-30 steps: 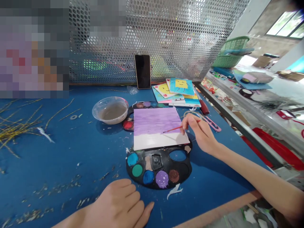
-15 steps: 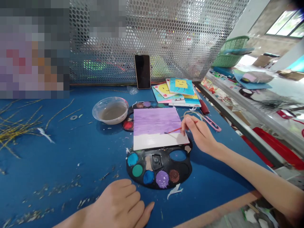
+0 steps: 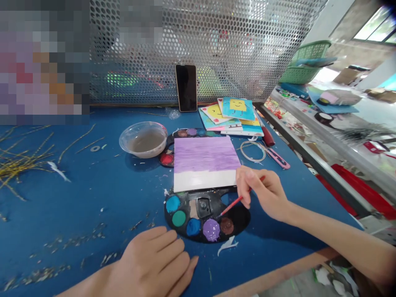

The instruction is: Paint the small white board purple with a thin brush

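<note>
My right hand (image 3: 261,189) is closed in a pinch on a thin red paintbrush (image 3: 235,203). The brush tip points down at the black paint palette (image 3: 241,216), just above the purple paint (image 3: 211,229). Lying across the palettes is a canvas board (image 3: 204,154), purple over its upper part with a white strip along the near edge. My left hand (image 3: 157,260) rests on the blue table in front of the palette, back up, fingers curled under and fingertips mostly hidden; nothing shows in it.
Cloudy water fills part of a clear plastic bowl (image 3: 144,140). Behind stand a phone (image 3: 186,88) and a perforated metal panel (image 3: 216,45). Painted cards (image 3: 236,109), a wire coil (image 3: 253,152) and a pink cutter (image 3: 278,158) lie at the right; yellow twigs (image 3: 24,163) spread at the left.
My right hand has moved the paintbrush from the canvas toward me, down over the palette by the purple paint. My left hand stays on the table with little change.
</note>
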Motion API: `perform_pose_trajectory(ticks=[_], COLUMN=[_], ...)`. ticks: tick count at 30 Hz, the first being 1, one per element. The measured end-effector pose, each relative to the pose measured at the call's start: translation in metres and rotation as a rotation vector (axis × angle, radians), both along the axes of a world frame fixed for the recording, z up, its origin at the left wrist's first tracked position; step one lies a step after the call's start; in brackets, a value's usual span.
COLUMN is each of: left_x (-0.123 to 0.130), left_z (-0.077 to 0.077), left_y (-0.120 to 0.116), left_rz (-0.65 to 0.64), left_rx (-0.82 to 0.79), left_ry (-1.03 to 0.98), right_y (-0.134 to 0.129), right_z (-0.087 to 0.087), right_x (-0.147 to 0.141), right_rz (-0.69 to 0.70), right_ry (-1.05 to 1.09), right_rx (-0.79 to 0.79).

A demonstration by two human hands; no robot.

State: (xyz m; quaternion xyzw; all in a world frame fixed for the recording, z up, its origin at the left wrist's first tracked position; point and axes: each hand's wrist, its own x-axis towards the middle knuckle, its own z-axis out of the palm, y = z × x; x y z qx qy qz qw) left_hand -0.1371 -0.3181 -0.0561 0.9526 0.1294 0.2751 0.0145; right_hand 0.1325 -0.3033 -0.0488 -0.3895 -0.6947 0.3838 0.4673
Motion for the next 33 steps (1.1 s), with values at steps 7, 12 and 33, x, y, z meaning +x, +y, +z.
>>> perform_pose_trajectory(ticks=[7,12,33], left_x=[-0.012,-0.015,-0.011], left_z=[0.001,-0.001,-0.004], left_y=[0.026,0.042,0.041], left_rz=[0.207,0.302,0.292], left_rx=[-0.016,0.031,0.046], left_ry=[-0.079,0.036,0.139], right_y=[-0.007,-0.008,0.012], right_z=[-0.005,-0.006,-0.007], right_x=[-0.007,-0.008,0.008], right_rz=[0.137,0.164,-0.198], right_ry=[-0.1,-0.14,-0.138], right_rx=[0.063,0.052,0.104])
